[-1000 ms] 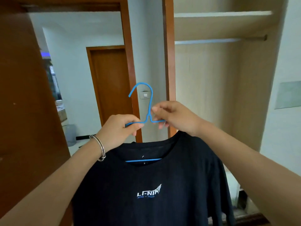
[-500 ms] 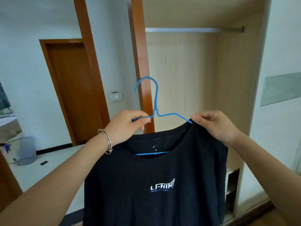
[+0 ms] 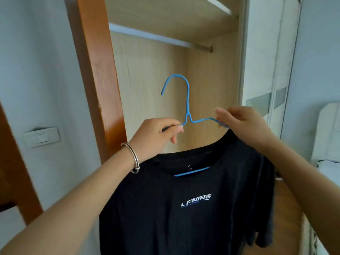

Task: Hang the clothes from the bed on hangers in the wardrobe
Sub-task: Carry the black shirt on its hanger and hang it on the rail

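A black T-shirt [image 3: 187,214] with a white chest logo hangs on a blue wire hanger [image 3: 187,100], whose hook points up and left. My left hand [image 3: 158,137], with a metal bangle on the wrist, pinches the hanger's left shoulder wire near the neck. My right hand [image 3: 244,124] pinches the right shoulder wire at the shirt's collar edge. Behind the hanger stands the open wardrobe [image 3: 211,80], with its hanging rail [image 3: 158,36] above and bare.
An orange-brown wooden frame post [image 3: 99,80] borders the wardrobe on the left. A wall switch [image 3: 41,137] sits on the white wall at left. White bedding [image 3: 329,144] shows at the right edge. A shelf [image 3: 217,4] tops the wardrobe.
The view has turned right and closer to the wardrobe, so the hanger now sits in front of its opening. Both hands keep their hold on the hanger.
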`<state>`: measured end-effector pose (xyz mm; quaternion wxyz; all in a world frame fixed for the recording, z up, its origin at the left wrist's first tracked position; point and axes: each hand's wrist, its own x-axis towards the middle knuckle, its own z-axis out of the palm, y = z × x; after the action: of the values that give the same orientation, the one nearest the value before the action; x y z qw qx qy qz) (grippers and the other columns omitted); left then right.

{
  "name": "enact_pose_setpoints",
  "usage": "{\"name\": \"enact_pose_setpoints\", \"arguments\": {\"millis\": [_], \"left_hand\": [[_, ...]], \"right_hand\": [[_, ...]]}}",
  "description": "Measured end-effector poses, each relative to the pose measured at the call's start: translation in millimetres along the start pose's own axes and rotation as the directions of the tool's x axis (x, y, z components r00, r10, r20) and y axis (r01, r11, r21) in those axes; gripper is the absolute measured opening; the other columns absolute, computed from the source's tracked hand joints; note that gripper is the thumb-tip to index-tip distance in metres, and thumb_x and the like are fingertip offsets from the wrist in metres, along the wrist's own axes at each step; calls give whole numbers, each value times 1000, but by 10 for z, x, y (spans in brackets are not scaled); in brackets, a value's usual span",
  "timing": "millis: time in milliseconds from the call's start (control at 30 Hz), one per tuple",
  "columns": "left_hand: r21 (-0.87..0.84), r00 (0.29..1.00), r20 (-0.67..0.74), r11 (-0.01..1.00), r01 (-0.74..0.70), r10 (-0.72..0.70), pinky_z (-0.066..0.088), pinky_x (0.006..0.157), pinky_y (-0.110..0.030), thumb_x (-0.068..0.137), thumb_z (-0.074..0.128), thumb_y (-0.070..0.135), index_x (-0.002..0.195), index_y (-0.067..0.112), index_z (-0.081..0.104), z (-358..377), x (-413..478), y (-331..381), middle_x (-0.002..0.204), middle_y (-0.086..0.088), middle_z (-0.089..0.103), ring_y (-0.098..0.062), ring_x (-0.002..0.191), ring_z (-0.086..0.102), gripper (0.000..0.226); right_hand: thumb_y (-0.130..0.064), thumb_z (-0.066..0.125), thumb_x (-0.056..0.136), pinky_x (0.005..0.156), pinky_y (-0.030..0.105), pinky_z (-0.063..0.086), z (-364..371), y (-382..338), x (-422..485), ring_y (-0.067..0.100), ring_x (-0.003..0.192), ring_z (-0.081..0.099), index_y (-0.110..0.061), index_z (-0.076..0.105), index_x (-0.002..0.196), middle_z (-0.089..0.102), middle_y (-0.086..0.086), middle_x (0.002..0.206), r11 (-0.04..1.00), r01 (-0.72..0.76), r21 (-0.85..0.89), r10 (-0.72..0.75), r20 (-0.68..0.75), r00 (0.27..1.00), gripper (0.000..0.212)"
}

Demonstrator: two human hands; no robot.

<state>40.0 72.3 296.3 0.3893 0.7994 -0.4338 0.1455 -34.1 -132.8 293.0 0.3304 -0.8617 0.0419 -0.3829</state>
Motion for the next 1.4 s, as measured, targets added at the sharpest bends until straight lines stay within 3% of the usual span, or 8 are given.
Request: {"name": "enact_pose_setpoints", "arguments": {"millis": [133,300,400,567,833,967,1233,1400], "left_hand": [[-123,997,20,990,-73,76,36,53,-10,90,53,28,69,30,66,229,187,-2,58,6,62,-12,55,49,25],[-98,981,-56,977,-189,184,37,49,-7,91,53,25,87,17,71,536,414,4,62,13,61,2,47,49,20],[-128,995,-95,991,-36,24,42,50,-9,93,43,37,84,22,67,631,581,-165,64,13,61,-3,54,55,30],[186,970,-108,954,236,-219,27,47,-27,92,25,56,49,16,32,985,885,-460,48,1,36,-18,47,35,59],[223,926,-375,967,120,-28,20,43,-27,75,17,63,44,15,23,1344,1869,-551,42,1,25,-16,42,24,58],[379,926,-363,924,46,103,21,42,-23,83,21,71,59,22,35,1348,2130,-629,44,5,30,-10,41,31,56],[349,892,-441,935,68,100,26,47,-20,93,46,31,76,11,57,775,2402,-1054,45,5,32,-9,50,41,29],[275,802,-596,949,157,40,35,47,-9,93,50,23,85,7,66,122,2399,-1327,41,11,42,5,45,47,24]], "right_hand": [[-66,46,71,55,14,38,12,-164,30,8,54,46,-43,58,58,54,-5,57,986,136,-94,-109,250,962,29],[-42,59,83,52,22,29,-116,51,161,13,53,33,-15,68,69,38,6,56,995,54,-86,-41,148,988,32],[-42,61,83,53,24,31,-149,310,280,10,50,35,-19,69,67,42,1,52,998,-34,-53,35,18,999,29],[-45,60,83,50,24,28,-226,759,581,7,39,32,-30,64,62,37,-5,46,994,-83,-75,77,-76,994,26],[-48,54,85,50,23,31,-240,1147,1525,8,41,33,-31,56,55,38,-6,38,962,161,-220,-155,44,987,34],[-48,57,83,49,26,27,-148,1293,1955,10,43,32,-31,58,55,35,-3,40,964,228,-135,-224,41,974,32],[-34,66,80,57,19,47,123,1262,2546,4,51,56,-29,67,81,66,-12,63,913,355,203,-394,204,896,5],[-62,50,67,80,24,50,175,1300,2840,5,82,65,-33,62,97,70,-9,87,936,353,5,-331,359,873,43]]}}
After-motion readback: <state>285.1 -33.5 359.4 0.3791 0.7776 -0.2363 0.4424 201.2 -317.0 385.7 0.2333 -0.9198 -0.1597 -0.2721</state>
